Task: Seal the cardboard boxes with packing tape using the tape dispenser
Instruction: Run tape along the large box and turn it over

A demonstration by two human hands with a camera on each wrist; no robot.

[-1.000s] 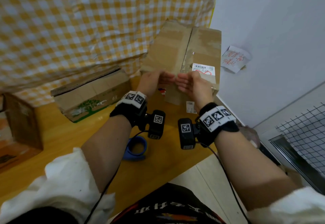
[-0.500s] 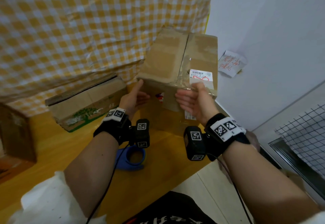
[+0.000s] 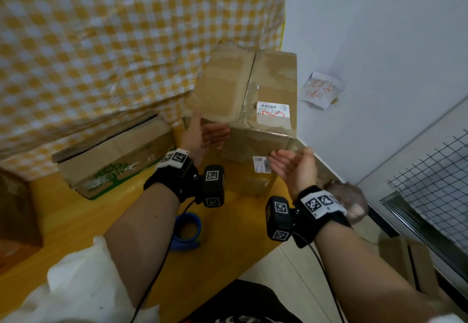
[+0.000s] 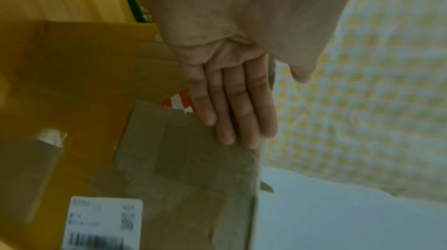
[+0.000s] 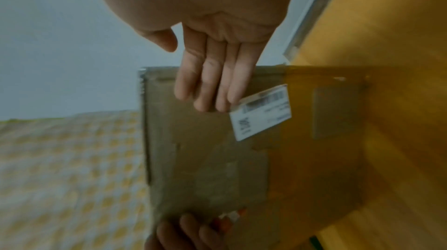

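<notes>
Since earlier, both hands slid outward — left hand and right hand flat-fingered against the cardboard box, frame centre; I judge it light, stiff — grip lower corners.

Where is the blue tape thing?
In the head view the blue tape dispenser lies on the wooden table, partly hidden by the left forearm, nearer than the big cardboard box.
</notes>
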